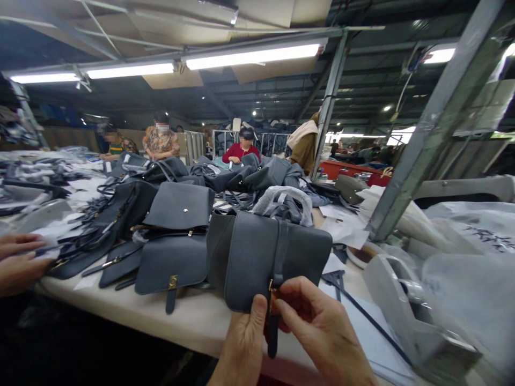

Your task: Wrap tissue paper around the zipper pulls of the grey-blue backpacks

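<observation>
At the near edge of the table: a dark grey pebbled-leather handbag (257,257) is held up just above the cream-coloured worktable (193,321), with its flap front facing the camera and its top tilted down to the right.
Left hand (243,348): clamped on the handbag's lower edge, with the thumb pressed flat on the front and the fingers hidden behind.
Right hand (322,327): thumb and fingers are pinched together on the narrow grey leather strap (280,241), right at the small brass-coloured clasp (272,284).
Strap: runs down the middle of the flap, and its free end hangs below the bag between the two hands.
Just left of the handbag: a second grey leather flap bag with a brass buckle (173,257) lies on the worktable.
Further back: a heap of dark grey bags and loose straps (241,177) covers the table.
Far left: another person's two hands (18,257) rest at the table edge, beside dark straps.
Far side: three people (161,140) are at work on more bags.
Right: a pale grey tape dispenser (402,300) sits on the table beside clear plastic bags (475,289), and a slanted grey metal post (434,118) rises behind them.
Overhead: long fluorescent tube lights (253,55) are lit.
</observation>
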A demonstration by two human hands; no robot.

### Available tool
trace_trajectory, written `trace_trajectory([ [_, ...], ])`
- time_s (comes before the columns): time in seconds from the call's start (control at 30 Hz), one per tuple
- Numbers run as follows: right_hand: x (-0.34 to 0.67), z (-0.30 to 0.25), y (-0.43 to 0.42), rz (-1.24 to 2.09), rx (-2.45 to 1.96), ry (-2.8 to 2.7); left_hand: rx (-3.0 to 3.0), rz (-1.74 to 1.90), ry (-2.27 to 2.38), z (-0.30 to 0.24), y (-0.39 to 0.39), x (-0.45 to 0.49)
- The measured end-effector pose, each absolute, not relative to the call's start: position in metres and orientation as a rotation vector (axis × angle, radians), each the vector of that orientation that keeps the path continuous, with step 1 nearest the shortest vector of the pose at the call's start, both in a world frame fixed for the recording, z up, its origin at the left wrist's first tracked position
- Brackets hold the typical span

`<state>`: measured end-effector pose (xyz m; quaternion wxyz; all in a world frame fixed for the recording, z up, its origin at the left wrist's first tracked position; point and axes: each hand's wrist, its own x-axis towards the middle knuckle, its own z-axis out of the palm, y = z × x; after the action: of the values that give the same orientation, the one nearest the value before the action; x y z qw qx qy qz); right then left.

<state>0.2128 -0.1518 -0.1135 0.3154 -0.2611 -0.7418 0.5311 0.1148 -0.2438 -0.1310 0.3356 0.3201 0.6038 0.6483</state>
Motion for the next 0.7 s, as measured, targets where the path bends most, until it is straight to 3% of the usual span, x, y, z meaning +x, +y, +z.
trace_trajectory([
  [0.33,0.214,-0.110,-0.155,1.368,-0.688,-1.975,0.806,1.724,1.567,-0.136,-0.242,0.117],
  [0.53,0.211,-0.114,-0.159,1.094,-0.781,-2.038,0.820,1.710,1.571,-0.134,-0.241,0.123],
  [0.7,0.217,-0.118,-0.160,1.068,-0.752,-2.011,0.813,1.729,1.613,-0.132,-0.241,0.127],
])
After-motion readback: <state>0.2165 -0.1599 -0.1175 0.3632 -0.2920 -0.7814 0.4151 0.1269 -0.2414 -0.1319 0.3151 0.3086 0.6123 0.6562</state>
